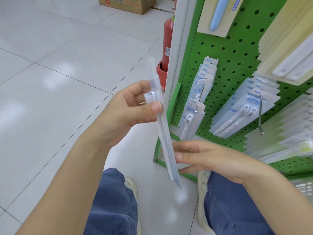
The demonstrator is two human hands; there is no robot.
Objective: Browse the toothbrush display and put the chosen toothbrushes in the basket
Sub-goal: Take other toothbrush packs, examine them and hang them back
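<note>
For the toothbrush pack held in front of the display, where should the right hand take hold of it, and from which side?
Probably the lower handle end of the toothbrush pack, approached from the right. The pack is long, thin and tilted, the left hand already pinches its brush-head end, and the right hand is open beside the free lower part.

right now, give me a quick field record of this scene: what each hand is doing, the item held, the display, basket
left hand: pinches the head end of the toothbrush pack
right hand: fingers straight, touching the pack's lower part
pack: clear, seen edge-on, tilted
display: green pegboard with packs on hooks
basket: cannot be made out
floor: red fire extinguisher beside the rack
</note>
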